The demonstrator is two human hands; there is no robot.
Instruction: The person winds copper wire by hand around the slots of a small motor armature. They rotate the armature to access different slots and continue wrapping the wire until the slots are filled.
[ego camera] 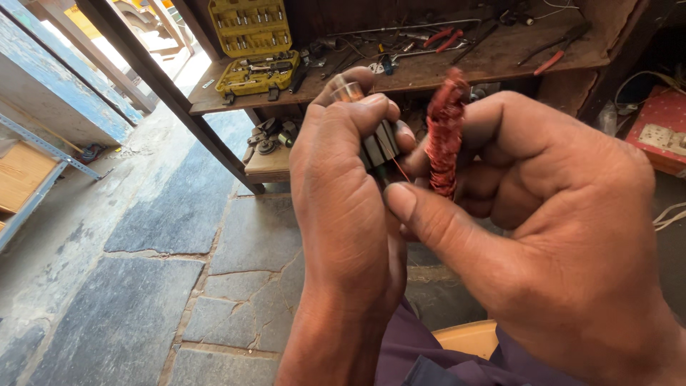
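Note:
My left hand (350, 193) grips a small motor rotor (379, 143) with a dark slotted core and a shiny metal shaft end sticking up above my fingers. My right hand (557, 229) holds a bundle of reddish copper wire (444, 132) upright between thumb and fingers, right beside the rotor. A thin strand of wire (401, 170) runs from the bundle toward the core. Both hands are close together at chest height, thumbs nearly touching.
A wooden workbench (500, 57) behind holds an open yellow socket set case (251, 46), red-handled pliers (444, 37) and loose tools. A lower shelf (268, 163) carries dark metal parts. Stone slab floor (179, 286) lies at left, with a blue metal frame (43, 154).

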